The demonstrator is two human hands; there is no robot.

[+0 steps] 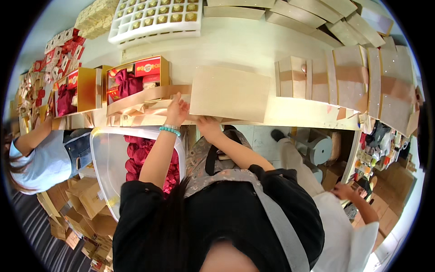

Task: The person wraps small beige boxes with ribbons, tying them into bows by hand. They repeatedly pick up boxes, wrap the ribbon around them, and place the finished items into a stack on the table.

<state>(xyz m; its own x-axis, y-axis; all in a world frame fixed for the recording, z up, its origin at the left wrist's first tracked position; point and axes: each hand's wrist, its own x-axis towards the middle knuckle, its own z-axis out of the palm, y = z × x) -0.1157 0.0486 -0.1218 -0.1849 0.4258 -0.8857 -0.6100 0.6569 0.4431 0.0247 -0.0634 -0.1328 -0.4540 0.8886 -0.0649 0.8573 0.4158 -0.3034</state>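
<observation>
A flat cream box [231,93] lies on the table in front of me, its left side close to my hands. My left hand [178,111], with a turquoise bead bracelet at the wrist, is beside that left side. Its fingers are apart and touch a wide tan ribbon [145,97]. The ribbon runs left across the front of an open gift box [165,72] holding a maroon pouch [127,84] and red packets. My right hand [209,129] is closed at the cream box's near left corner; its fingertips are partly hidden.
Another open gift box [88,90] stands farther left. A white tray of gold-capped bottles [156,34] is at the back. Cream boxes [349,77] line the right. A clear bin [106,172] of maroon pouches stands below the table edge. A person [50,154] works left, another [340,222] right.
</observation>
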